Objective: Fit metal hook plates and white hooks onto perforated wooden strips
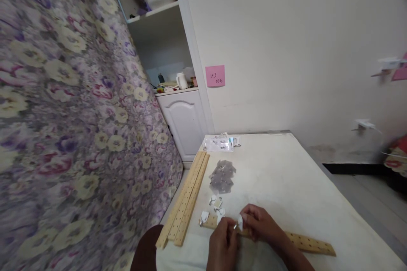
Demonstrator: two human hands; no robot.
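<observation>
Low over the table's near side, my right hand point(259, 222) pinches a small white round piece point(240, 222) on edge. My left hand point(223, 243) is closed at its metal end, fingertips together; exactly what they grip is too small to tell. Beneath both hands lies a wooden strip with holes point(310, 243), partly hidden by them. On its left end sits a white piece with a metal clip point(204, 217). Several similar white pieces point(217, 204) lie loose just beyond the strip.
Several long drilled wooden strips point(186, 201) lie along the table's left edge. Farther back are a heap of grey translucent pieces point(222, 176) and a flat clear package point(218, 144). A floral curtain point(79, 114) hangs at left; a pink note point(215, 76) is on the wall.
</observation>
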